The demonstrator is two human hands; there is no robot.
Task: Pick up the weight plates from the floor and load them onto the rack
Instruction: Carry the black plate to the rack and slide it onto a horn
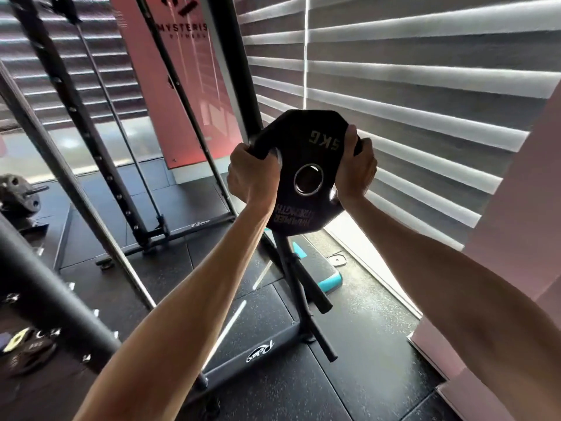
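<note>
Weight plate (303,177), surely dense and rigid, clenched by our left hand (253,174) at nine o'clock, right hand (355,170) at three, above the rack (312,294).

Red banner (212,95) left of striped blinds (425,71); teal step (331,282).

Two hands (253,174), one held weight plate (306,147), two rack pegs (317,295), one red banner (170,86)

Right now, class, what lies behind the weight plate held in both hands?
The rack's black upright runs behind the weight plate, gripped by left hand and right hand, with window blinds beyond. Any peg behind it is covered.
</note>
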